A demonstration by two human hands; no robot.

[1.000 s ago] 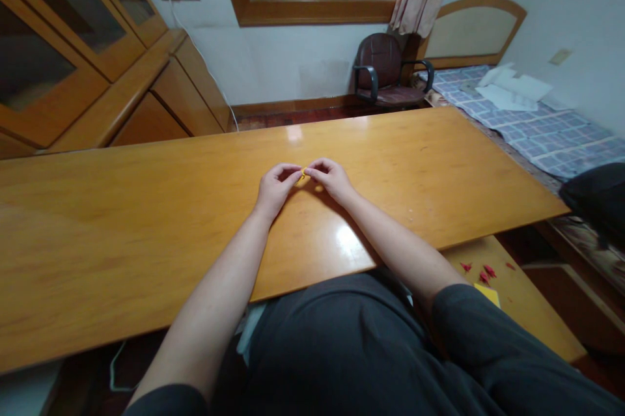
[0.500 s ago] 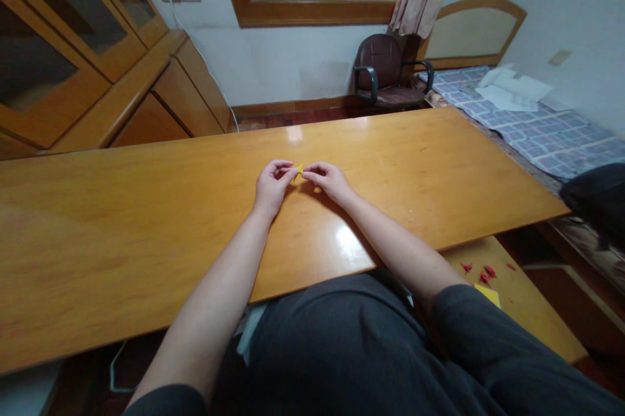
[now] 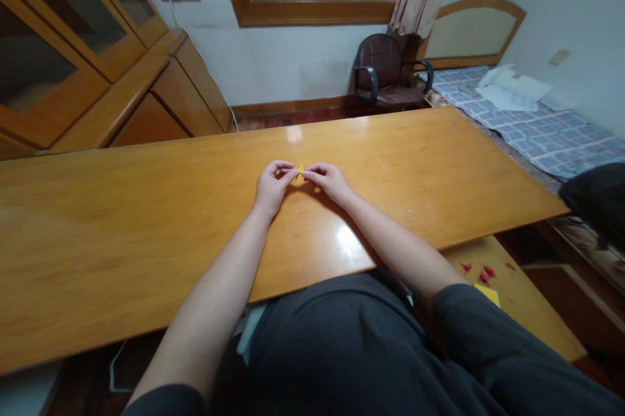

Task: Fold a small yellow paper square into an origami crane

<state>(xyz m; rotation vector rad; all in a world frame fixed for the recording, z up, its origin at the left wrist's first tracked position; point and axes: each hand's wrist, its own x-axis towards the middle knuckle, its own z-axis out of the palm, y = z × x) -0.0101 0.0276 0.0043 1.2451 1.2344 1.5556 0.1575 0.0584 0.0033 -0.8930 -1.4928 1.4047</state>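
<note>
A small folded piece of yellow paper [image 3: 300, 173] is pinched between my two hands, just above the wooden table [image 3: 146, 221]. My left hand [image 3: 273, 185] grips its left side with thumb and fingertips. From the other side, my right hand [image 3: 329, 180] pinches the paper's right edge. The fingers cover part of it, so its exact folded form cannot be made out.
On a lower wooden surface [image 3: 532, 312] at the right lie several small red folded-paper pieces [image 3: 484, 278] and a yellow paper sheet [image 3: 489, 295]. Beyond the table stand a brown armchair [image 3: 381, 71], a bed [image 3: 547, 123] and a wooden cabinet [image 3: 170, 103].
Both hands stay almost in the same place. The yellow paper between the fingertips has shifted very slightly, and a little more of it shows.
</note>
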